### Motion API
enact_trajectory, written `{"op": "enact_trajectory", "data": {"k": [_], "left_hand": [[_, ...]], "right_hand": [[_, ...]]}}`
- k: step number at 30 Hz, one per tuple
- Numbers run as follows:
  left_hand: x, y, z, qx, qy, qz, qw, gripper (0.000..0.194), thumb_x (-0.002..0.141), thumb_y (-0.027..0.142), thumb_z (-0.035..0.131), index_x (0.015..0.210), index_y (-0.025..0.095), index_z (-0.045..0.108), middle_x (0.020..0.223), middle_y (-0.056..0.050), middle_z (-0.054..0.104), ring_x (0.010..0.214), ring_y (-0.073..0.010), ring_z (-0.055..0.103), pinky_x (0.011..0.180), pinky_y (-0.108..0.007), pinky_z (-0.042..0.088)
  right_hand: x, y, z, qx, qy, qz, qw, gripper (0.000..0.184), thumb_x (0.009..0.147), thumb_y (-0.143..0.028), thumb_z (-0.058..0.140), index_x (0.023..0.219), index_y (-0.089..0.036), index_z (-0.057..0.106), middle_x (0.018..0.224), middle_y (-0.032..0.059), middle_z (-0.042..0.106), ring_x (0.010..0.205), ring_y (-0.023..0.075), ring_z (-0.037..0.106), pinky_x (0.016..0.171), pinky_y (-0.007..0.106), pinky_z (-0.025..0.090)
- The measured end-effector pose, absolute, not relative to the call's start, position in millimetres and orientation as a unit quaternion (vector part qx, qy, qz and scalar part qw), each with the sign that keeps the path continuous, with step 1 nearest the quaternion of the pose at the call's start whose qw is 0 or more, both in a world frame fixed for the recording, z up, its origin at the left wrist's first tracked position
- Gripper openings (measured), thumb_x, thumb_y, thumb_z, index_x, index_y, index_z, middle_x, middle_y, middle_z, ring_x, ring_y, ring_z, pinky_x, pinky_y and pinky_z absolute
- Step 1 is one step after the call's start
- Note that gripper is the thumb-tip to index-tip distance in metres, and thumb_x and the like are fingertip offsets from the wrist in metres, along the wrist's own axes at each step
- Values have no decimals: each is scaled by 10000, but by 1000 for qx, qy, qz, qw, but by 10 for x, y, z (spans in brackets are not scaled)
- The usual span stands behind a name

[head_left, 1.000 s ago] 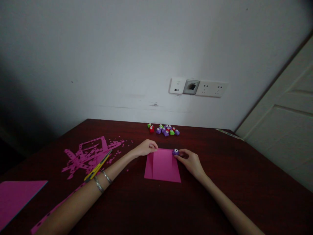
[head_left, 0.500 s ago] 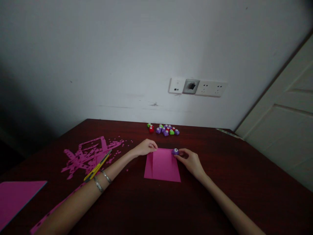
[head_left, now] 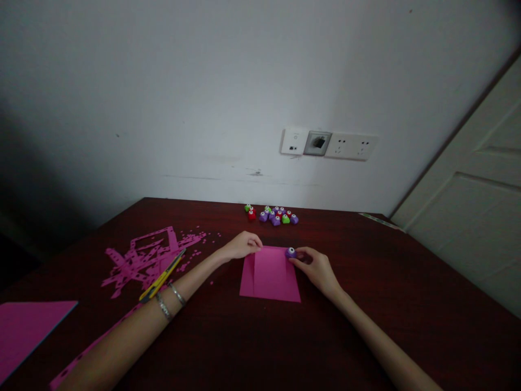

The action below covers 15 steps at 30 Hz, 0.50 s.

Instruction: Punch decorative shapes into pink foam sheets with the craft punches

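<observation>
A folded sheet of pink paper [head_left: 269, 274] lies on the table in front of me. My left hand [head_left: 243, 245] is closed in a pinch on its far left corner. At the far right corner sits a small purple paper punch [head_left: 290, 253] with a white round button. My right hand [head_left: 316, 267] grips this punch from the right between thumb and fingers. Whether the paper's edge is inside the punch's slot is too small to tell.
Several purple, green and red punches [head_left: 277, 216] stand near the wall. To the left are pink paper scraps [head_left: 136, 264] with tiny cut-outs, and a yellow utility knife [head_left: 163, 277] beside my left forearm. More pink paper [head_left: 30, 328] lies at the left edge. Wall sockets [head_left: 352, 146] are above the table.
</observation>
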<state>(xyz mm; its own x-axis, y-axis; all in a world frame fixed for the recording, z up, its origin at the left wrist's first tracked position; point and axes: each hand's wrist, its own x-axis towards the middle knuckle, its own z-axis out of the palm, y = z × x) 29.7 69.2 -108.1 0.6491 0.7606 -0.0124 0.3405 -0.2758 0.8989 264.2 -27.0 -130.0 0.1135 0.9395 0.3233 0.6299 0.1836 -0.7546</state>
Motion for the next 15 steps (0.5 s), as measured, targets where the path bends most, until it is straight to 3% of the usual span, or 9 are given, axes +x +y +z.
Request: {"op": "enact_trajectory", "data": {"k": [15], "left_hand": [[291,737,-1159,788,356,213,456,137,717,194,555,797,119,637,670,-19,627,607,-101,547,569,-208,390]], "right_hand": [[2623,-301,-1262,-602,-664,182,405,237,701,-322,629,894,-195,680,821,45,680,731,183,616,659,300,487]]}}
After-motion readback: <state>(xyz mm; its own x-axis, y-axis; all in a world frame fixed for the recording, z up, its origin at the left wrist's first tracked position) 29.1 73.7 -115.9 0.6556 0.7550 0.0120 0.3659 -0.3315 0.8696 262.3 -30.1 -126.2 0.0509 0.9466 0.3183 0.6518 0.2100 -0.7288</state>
